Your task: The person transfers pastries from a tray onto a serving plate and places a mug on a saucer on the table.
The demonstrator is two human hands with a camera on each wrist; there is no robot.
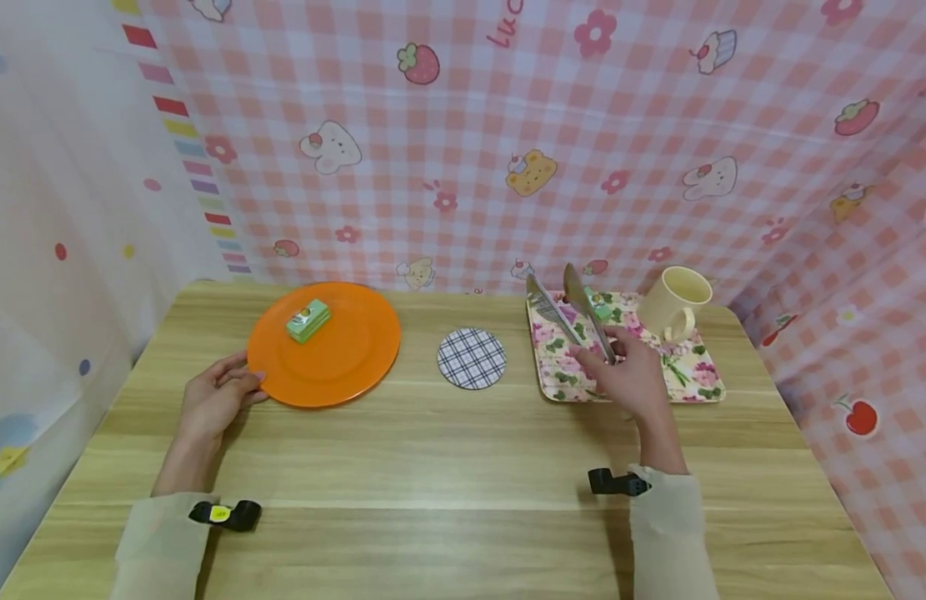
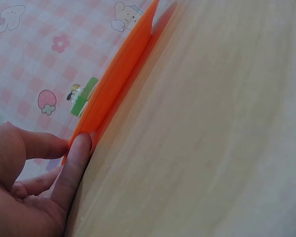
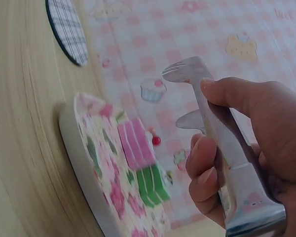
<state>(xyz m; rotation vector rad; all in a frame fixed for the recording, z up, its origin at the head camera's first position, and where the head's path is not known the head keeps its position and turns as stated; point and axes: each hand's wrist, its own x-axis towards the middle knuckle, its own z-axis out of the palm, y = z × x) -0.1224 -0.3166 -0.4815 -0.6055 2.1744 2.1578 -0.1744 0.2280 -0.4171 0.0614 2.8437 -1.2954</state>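
My left hand (image 1: 217, 402) pinches the near-left rim of an orange plate (image 1: 342, 367); in the left wrist view the thumb and a finger lie on either side of that rim. A small green toy cake slice (image 1: 308, 322) sits on the plate. Metal serving tongs (image 3: 219, 143), one end fork-shaped, are held in my right hand (image 1: 629, 371) over a floral tray (image 1: 563, 385). Their arms stand apart with nothing between the tips. On the tray, a pink cake slice (image 3: 136, 143) and a green layered slice (image 3: 153, 185) lie side by side, partly behind the tongs in the head view.
A cream mug (image 1: 668, 304) stands at the tray's back right. Between plate and tray lies a round checked coaster (image 1: 472, 358) on the wooden table (image 1: 402, 467). A pink checked cloth (image 1: 463, 150) hangs right behind the table's far edge and along the right side.
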